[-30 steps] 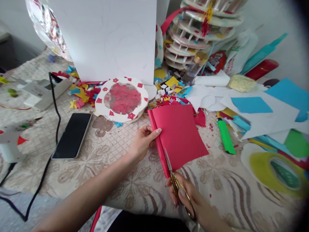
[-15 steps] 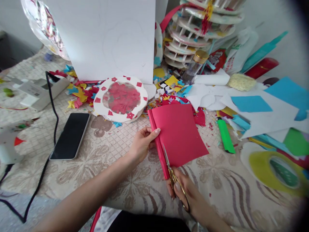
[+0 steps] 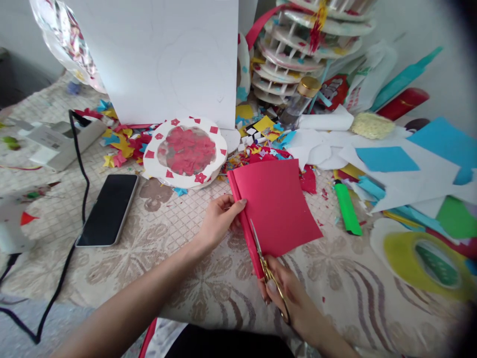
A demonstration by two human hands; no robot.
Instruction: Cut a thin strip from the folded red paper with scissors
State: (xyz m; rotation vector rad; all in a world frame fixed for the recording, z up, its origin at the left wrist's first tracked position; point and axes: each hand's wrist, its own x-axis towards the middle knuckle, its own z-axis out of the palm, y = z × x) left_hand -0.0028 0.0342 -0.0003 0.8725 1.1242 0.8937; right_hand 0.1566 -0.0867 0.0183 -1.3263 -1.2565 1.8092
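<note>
A folded red paper sheet (image 3: 278,204) lies just above the patterned tablecloth in the middle. My left hand (image 3: 219,221) pinches its folded left edge between thumb and fingers. My right hand (image 3: 286,296) grips gold-handled scissors (image 3: 266,268) from below. The scissor blades run up into the red paper, parallel to the fold and close beside it, with a narrow red strip between cut and fold.
A black phone (image 3: 108,209) and a black cable (image 3: 80,164) lie at left. A white paper plate with red cut-outs (image 3: 186,151) sits behind the paper, under a white board (image 3: 167,54). A green lighter (image 3: 347,208), coloured paper sheets, scraps and stacked plates (image 3: 301,49) crowd the right.
The scissors and my right hand have crept a little further up along the fold of the red paper. My left hand keeps its hold in the same place.
</note>
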